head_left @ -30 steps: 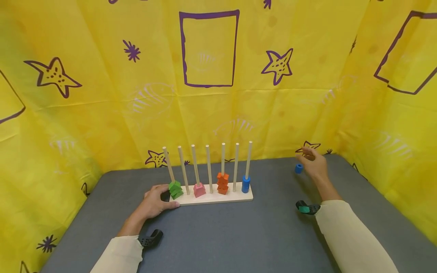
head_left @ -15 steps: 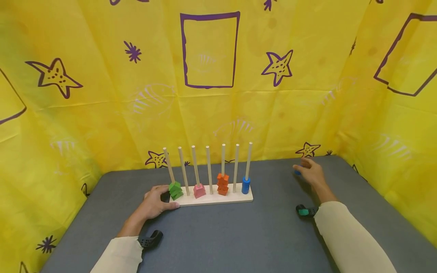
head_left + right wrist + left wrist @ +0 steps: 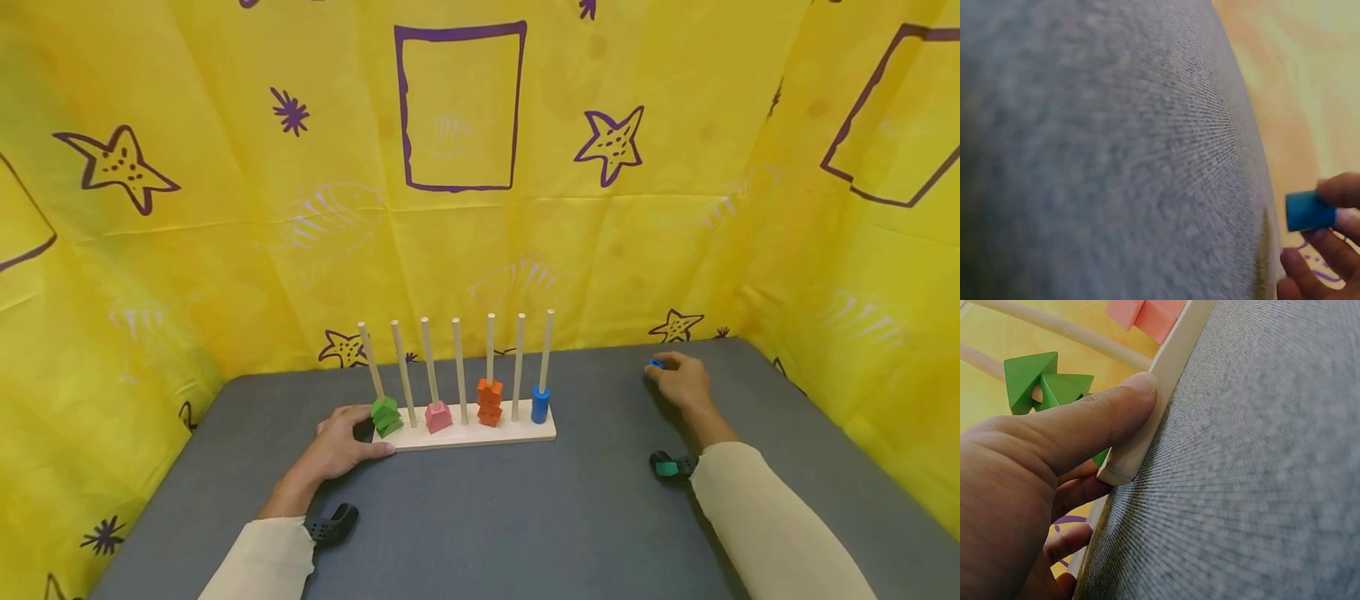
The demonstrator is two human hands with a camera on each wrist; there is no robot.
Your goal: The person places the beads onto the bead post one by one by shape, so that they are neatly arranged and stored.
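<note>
My left hand (image 3: 337,446) holds the left end of a wooden peg board (image 3: 465,437), its thumb along the front edge and its fingers behind. Several upright pegs rise from that board. Green triangular blocks (image 3: 386,418) sit on the leftmost peg, close to my fingers. Pink blocks (image 3: 438,418), a stack of orange blocks (image 3: 490,403) and blue cylinders (image 3: 540,406) sit on other pegs. Far to the right, my right hand (image 3: 684,385) pinches a blue cylinder (image 3: 1310,211) between thumb and fingers. In the head view the fingers cover most of that cylinder.
A dark grey table (image 3: 480,525) lies under everything. Behind it and at both sides hangs a yellow cloth (image 3: 457,250) with purple drawings. A dark band with a black piece (image 3: 335,525) is on the left wrist, and a similar one (image 3: 670,465) on the right.
My right hand has come down over the loose blue cylinder on the right, and its fingers have closed on it. The left hand and the peg board have stayed in place.
</note>
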